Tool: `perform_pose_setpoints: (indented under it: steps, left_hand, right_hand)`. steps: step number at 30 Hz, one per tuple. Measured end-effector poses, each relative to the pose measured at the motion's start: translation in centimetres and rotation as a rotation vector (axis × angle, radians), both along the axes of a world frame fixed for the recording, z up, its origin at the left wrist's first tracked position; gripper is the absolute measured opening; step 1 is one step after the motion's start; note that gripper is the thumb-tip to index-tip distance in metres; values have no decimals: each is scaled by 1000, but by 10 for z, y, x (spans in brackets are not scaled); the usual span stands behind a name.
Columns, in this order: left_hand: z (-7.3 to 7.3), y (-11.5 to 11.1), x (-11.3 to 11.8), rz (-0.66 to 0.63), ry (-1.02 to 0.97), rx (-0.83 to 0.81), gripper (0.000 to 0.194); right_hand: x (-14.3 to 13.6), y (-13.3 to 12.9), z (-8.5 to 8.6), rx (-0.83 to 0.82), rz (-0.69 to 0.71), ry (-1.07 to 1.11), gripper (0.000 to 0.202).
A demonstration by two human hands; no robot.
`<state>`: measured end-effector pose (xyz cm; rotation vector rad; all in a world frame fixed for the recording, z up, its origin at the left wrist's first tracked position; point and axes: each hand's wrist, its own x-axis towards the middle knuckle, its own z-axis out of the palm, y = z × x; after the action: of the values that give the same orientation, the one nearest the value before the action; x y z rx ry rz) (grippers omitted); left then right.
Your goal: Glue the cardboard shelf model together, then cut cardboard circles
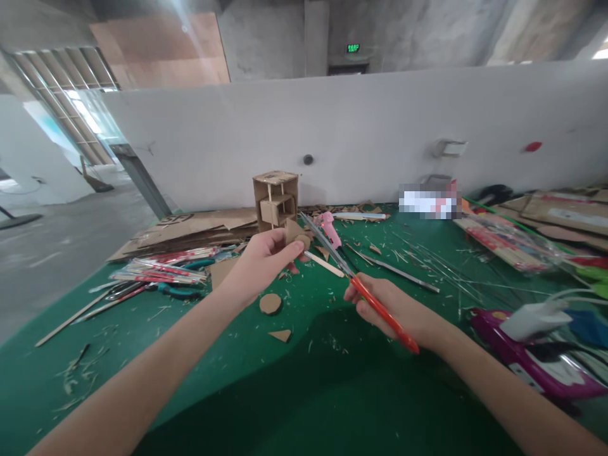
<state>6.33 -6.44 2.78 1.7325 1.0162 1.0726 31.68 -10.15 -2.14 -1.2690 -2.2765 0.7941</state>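
Between the thumb and fingers of my left hand (pixel 268 259) is a small cardboard piece (pixel 295 235) with a partly rounded edge. My right hand (pixel 384 304) is closed on red-handled scissors (pixel 375 303), whose blades point up and left, close beside the cardboard piece. Below my left hand, a cardboard disc (pixel 270 304) and a small pointed scrap (pixel 281 335) lie on the green table (pixel 294 392). Behind my left hand stands a small cardboard shelf box (pixel 276 199). A pink glue gun (pixel 329 229) lies just beyond the scissor blades.
Cardboard sheets (pixel 209 229), wrapped sticks (pixel 164 266) and teal-handled pliers (pixel 178 291) lie at the left. A metal strip (pixel 408 277) and thin rods are right of centre. A purple power strip (pixel 498 335) with plugs sits at the right. A white partition (pixel 361 139) stands behind.
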Motion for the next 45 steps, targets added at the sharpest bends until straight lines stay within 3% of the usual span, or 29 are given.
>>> perform_pose_setpoints:
  steps: [7,12,26,45]
  left_hand:
    - [9,0,-7,-147,61,-64,21]
    - [12,3,-13,-125,113,-94,19]
    - [17,2,-15,-54,165,-151,18]
    - [28,-4,-20,-147,137,-152,22]
  right_hand:
    - [7,1,3,31,46,-67,32]
    - [4,1,7,31,42,-78,31]
    - [-2,7,2,28,-139,-201,34]
    - [-7,3,-4,148,-166,-226,42]
